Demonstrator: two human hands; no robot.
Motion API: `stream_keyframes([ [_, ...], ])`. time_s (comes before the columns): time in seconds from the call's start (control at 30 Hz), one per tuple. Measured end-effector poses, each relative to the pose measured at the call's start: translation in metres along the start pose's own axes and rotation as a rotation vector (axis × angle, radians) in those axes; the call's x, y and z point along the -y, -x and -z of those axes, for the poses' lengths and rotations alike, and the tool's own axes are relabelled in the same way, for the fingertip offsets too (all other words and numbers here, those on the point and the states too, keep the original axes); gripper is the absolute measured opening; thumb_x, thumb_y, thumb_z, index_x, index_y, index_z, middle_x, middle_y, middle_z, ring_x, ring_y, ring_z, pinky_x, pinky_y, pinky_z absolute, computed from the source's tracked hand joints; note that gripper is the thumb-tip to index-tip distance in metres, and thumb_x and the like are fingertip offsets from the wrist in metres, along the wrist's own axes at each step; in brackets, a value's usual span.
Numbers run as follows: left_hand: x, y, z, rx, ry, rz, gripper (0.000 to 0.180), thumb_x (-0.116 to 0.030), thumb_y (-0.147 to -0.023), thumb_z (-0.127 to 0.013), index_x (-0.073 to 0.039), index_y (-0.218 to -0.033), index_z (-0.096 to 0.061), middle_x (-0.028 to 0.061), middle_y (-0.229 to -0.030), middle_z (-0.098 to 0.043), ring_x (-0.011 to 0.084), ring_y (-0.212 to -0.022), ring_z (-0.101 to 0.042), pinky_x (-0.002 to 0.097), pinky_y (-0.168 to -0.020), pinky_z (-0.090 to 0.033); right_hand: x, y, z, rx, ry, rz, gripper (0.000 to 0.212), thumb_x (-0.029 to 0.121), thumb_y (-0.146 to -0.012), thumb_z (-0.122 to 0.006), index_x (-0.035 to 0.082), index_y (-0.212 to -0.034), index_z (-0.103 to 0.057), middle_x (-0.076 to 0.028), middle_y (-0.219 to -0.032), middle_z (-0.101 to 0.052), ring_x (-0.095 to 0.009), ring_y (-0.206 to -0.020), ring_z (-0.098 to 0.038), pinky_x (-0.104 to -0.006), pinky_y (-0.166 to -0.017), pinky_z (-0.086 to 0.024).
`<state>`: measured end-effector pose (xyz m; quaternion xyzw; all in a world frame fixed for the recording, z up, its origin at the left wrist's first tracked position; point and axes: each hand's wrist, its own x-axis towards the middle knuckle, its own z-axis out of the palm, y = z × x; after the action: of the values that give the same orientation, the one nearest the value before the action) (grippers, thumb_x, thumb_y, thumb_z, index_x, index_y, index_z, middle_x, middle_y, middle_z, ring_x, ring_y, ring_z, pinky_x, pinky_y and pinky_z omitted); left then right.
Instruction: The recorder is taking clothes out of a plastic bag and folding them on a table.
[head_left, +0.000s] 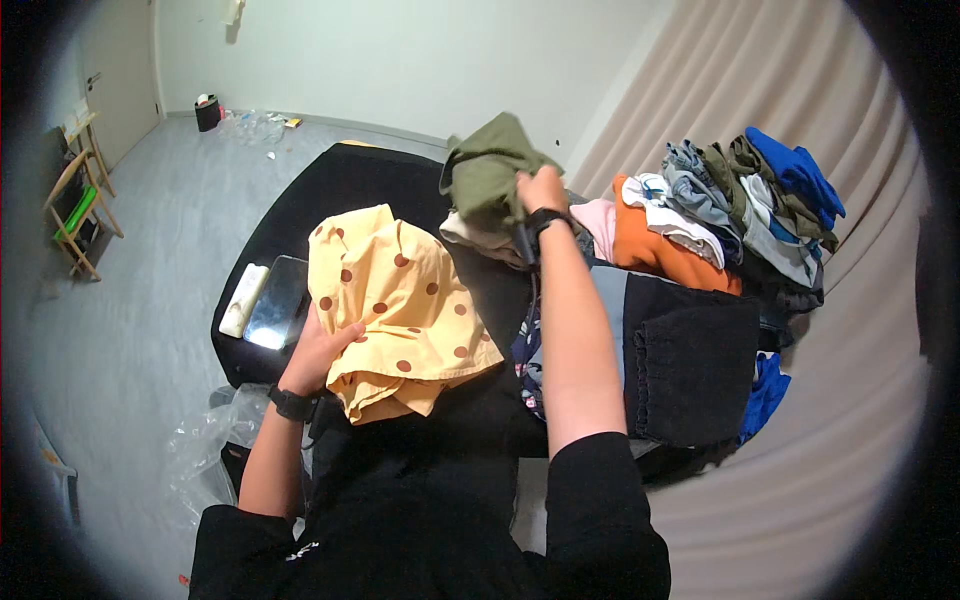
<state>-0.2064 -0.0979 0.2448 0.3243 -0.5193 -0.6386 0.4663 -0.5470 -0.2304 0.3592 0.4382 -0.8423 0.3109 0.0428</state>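
My left hand (320,348) grips the near left side of a yellow cloth with brown dots (415,300), thumb on top and the other fingers hidden under it. The cloth is crumpled, its lower edge folded under. Farther off and to the right, my right hand (542,190) is closed on an olive-green garment (488,178), bunched up above a cream garment (480,238). What kind of garment the green one is, I cannot tell.
A black-covered table (285,220) carries a dark phone (275,308) and a white slim object (243,300) on the left. To the right lie an orange garment (655,250), dark folded trousers (695,360) and a heap of clothes (735,195). Clear plastic (200,450) hangs at the near left.
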Motion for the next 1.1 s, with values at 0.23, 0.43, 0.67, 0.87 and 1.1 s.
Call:
stream_keyframes([
  [0.23, 0.005, 0.0, 0.004, 0.011, 0.0, -0.012, 0.063, 0.003, -0.08, -0.058, -0.003, -0.132, -0.024, 0.0108, -0.123, -0.046, 0.0182, -0.106, -0.054, 0.0278, -0.08, -0.051, -0.032, -0.053, 0.067, -0.104, -0.055, 0.089, 0.047, 0.032, -0.074, -0.068, -0.007, -0.1, -0.062, -0.028, -0.1, -0.062, -0.038, -0.094, -0.061, -0.0419, -0.08, -0.047],
  [0.43, 0.005, -0.002, 0.004, 0.009, 0.019, -0.021, 0.062, 0.002, -0.082, -0.059, -0.004, -0.133, -0.025, 0.0105, -0.123, -0.048, 0.0173, -0.104, -0.055, 0.0278, -0.079, -0.052, -0.066, -0.035, 0.054, 0.185, 0.185, 0.049, 0.055, 0.024, -0.07, -0.074, -0.006, -0.111, -0.054, -0.025, -0.108, -0.06, -0.034, -0.103, -0.058, -0.039, -0.087, -0.046],
  [0.67, 0.007, -0.002, 0.005, 0.001, -0.009, -0.016, 0.062, 0.002, -0.082, -0.058, -0.004, -0.134, -0.025, 0.0108, -0.124, -0.048, 0.0163, -0.103, -0.056, 0.0274, -0.078, -0.051, -0.061, -0.04, 0.023, 0.079, 0.25, 0.438, 0.05, 0.022, -0.078, -0.06, 0.005, -0.124, -0.049, -0.02, -0.122, -0.054, -0.035, -0.111, -0.053, -0.0406, -0.095, -0.042],
  [0.87, 0.007, 0.0, 0.004, -0.022, -0.025, -0.03, 0.062, -0.006, -0.081, -0.063, -0.004, -0.133, -0.03, 0.0073, -0.119, -0.049, 0.0152, -0.099, -0.053, 0.0285, -0.076, -0.049, -0.07, -0.037, -0.006, 0.416, 0.305, 0.166, 0.046, 0.034, -0.081, -0.048, 0.008, -0.116, -0.059, -0.02, -0.122, -0.055, -0.034, -0.114, -0.052, -0.0414, -0.096, -0.041],
  [1.1, 0.006, 0.002, 0.003, -0.012, 0.012, -0.035, 0.064, -0.006, -0.08, -0.064, -0.003, -0.133, -0.029, 0.007, -0.12, -0.048, 0.0148, -0.1, -0.052, 0.0285, -0.079, -0.048, -0.047, -0.029, 0.016, 0.317, 0.256, 0.283, 0.045, 0.027, -0.076, -0.056, 0.004, -0.115, -0.059, -0.021, -0.111, -0.061, -0.031, -0.107, -0.057, -0.037, -0.092, -0.043],
])
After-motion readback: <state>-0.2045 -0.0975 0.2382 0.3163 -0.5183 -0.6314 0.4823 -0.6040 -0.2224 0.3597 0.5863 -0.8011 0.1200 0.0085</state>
